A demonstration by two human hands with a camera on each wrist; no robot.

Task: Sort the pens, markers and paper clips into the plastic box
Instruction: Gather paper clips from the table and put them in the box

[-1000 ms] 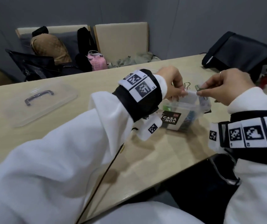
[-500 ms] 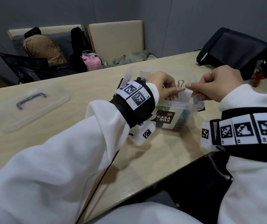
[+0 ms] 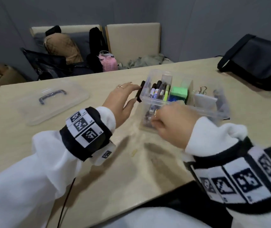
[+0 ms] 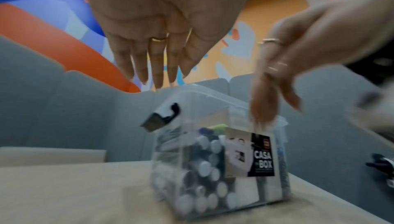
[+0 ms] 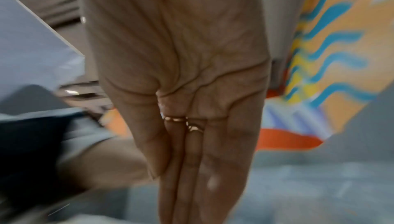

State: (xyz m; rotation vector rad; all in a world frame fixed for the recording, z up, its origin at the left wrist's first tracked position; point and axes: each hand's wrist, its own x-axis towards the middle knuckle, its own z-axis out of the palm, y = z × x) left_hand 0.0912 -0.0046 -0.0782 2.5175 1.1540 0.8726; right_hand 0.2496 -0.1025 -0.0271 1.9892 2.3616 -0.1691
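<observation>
The clear plastic box stands open on the table, labelled "CASA BOX". Several markers lie in its left compartment and metal binder clips sit in the right one. My left hand is flat with straight fingers at the box's left end, beside a black latch. My right hand hangs in front of the near wall, its straight fingers pointing down onto the near rim. Both hands hold nothing. The right wrist view is blurred and shows only the straight fingers.
The clear lid with a dark handle lies on the table to the left. A green block fills the box's middle compartment. A black bag sits at the far right. Chairs with bags stand behind the table.
Both hands were pinching a binder clip above the box. They have let go: the left hand moved to the box's left end, and the right hand dropped to the near rim.
</observation>
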